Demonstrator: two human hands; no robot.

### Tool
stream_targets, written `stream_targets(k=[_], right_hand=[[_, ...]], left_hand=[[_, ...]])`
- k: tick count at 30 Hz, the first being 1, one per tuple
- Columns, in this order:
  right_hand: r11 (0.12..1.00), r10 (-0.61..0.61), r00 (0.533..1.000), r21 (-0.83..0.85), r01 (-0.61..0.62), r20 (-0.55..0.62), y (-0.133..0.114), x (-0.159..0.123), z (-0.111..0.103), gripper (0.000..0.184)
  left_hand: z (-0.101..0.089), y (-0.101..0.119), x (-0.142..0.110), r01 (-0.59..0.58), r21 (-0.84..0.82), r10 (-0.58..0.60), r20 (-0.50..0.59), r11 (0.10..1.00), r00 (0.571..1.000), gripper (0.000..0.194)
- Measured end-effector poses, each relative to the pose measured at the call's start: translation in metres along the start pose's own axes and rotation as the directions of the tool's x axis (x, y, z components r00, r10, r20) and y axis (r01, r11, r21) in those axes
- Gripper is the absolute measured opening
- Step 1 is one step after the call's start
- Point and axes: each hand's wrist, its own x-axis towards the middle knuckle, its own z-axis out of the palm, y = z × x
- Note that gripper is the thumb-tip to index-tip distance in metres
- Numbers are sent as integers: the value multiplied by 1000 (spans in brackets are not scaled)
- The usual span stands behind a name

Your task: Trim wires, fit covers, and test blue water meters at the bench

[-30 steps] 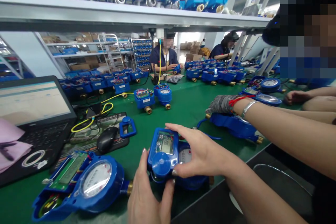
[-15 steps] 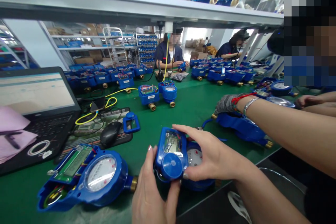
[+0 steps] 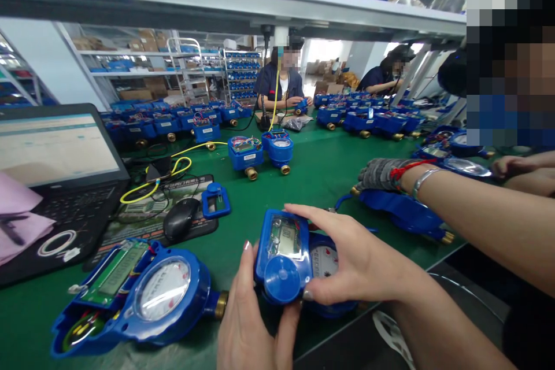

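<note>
A blue water meter (image 3: 323, 257) with a round dial sits at the near edge of the green table (image 3: 312, 170). Over it I hold its blue cover (image 3: 282, 254), which has a small clear display window and a round cap. My left hand (image 3: 251, 312) grips the cover from below and the left, thumb up along its side. My right hand (image 3: 351, 260) wraps the cover's right side, fingers over the top edge, thumb under the round cap.
An open blue meter (image 3: 139, 295) with exposed circuit board lies at the near left. A laptop (image 3: 47, 185), mouse (image 3: 180, 219) and loose blue lid (image 3: 215, 199) sit behind it. A co-worker's gloved hand (image 3: 379, 173) rests on another meter (image 3: 403, 214) at right. Several meters line the far table.
Both hands keep their hold on the cover and meter. The view has shifted slightly; the cover sits a little more squarely over the meter.
</note>
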Motion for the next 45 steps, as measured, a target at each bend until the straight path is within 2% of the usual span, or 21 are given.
stream_targets(k=[7,14,22,26,30,39,45], right_hand=[[999,14,1000,-49,-13,17,-2,5,-4,92],[999,-22,1000,-47,21,-15,-1,-3,2,89],[996,-44,998,-86,40,-40,-4,-1,8,90],[995,-21,1000,-97,23,16,-6,4,3,89],[990,-11,998,-141,21,67,-8,5,-3,88],[989,1,998,-148,8,62,-7,2,-3,88],[985,0,999,-173,6,32,-5,-1,-2,88]], left_hand=[[3,-3,-1,-10,30,11,-15,1000,1000,73],[6,-5,-3,12,-25,-13,-29,1000,1000,74],[5,1,-5,107,-26,-107,-30,994,994,77],[5,1,-4,73,-27,-74,-34,997,997,77],[6,-1,-3,27,-20,-28,-48,999,998,66],[9,-5,-3,-13,-5,12,-59,1000,998,59],[8,-5,-1,-47,27,48,-31,999,998,62]])
